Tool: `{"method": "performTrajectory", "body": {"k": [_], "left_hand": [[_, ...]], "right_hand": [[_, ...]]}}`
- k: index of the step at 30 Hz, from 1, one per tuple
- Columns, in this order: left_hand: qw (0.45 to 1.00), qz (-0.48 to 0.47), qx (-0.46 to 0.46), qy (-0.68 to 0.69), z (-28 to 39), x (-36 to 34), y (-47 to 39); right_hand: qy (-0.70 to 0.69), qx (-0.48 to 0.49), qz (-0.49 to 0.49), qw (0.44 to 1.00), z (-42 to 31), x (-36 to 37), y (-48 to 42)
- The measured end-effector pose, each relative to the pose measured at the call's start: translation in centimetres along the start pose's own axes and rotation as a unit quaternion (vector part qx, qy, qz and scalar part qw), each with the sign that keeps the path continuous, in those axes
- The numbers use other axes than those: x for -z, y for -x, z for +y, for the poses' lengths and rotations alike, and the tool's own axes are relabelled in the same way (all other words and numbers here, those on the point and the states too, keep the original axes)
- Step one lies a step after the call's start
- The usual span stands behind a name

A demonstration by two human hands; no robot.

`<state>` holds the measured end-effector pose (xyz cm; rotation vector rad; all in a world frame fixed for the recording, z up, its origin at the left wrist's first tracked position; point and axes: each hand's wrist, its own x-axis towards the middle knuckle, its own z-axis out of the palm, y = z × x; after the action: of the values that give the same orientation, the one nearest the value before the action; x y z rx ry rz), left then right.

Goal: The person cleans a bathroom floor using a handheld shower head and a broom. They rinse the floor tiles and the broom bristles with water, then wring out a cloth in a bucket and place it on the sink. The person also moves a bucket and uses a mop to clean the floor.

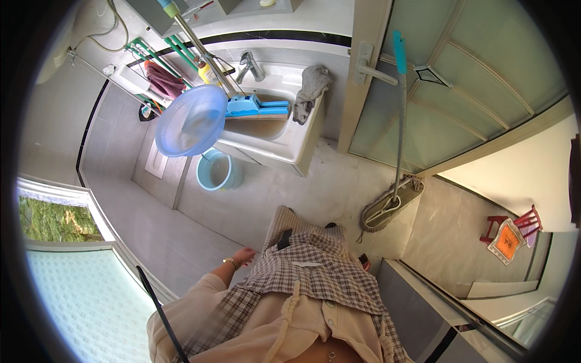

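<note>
My left hand [245, 257] hangs beside my checked apron [317, 267], its fingers partly curled, holding nothing that I can make out. Low at my other side, a small part of my right hand [364, 262] shows past the apron's edge, mostly hidden. Ahead stands a white sink [295, 145] with brownish water. A blue sponge mop head [256, 107] rests in it, and a gray cloth [313, 86] drapes over its right rim. A translucent blue basin [193, 120] is at the sink's left end. Below it, a light blue bucket [215, 169] stands on the floor.
A flat mop [376, 206] with a turquoise-topped handle leans at the glazed door [435, 90] on the right. Beyond the doorway is a red stool [492, 229] with an orange patterned cover. An open window [59, 220] lies left; a squat toilet [157, 159] is behind the bucket.
</note>
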<state>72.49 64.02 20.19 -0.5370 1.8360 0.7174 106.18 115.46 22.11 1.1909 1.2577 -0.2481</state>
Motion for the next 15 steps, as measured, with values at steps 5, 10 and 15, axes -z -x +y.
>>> {"method": "performTrajectory", "body": {"k": [5, 10, 15], "left_hand": [[0.996, 0.073, -0.036, 0.026, 0.8, 2.2, 0.7], [0.971, 0.174, -0.166, -0.013, 5.0, 7.5, 1.8], [0.928, 0.224, -0.266, 0.136, 6.4, 10.2, 5.3]], "right_hand": [[-0.048, 0.143, 0.111, 0.982, -5.7, 6.5, -1.1], [-0.187, 0.436, 0.343, 0.811, -14.7, 19.9, 3.7], [-0.290, 0.542, 0.518, 0.595, -21.5, 38.0, 14.1]]}}
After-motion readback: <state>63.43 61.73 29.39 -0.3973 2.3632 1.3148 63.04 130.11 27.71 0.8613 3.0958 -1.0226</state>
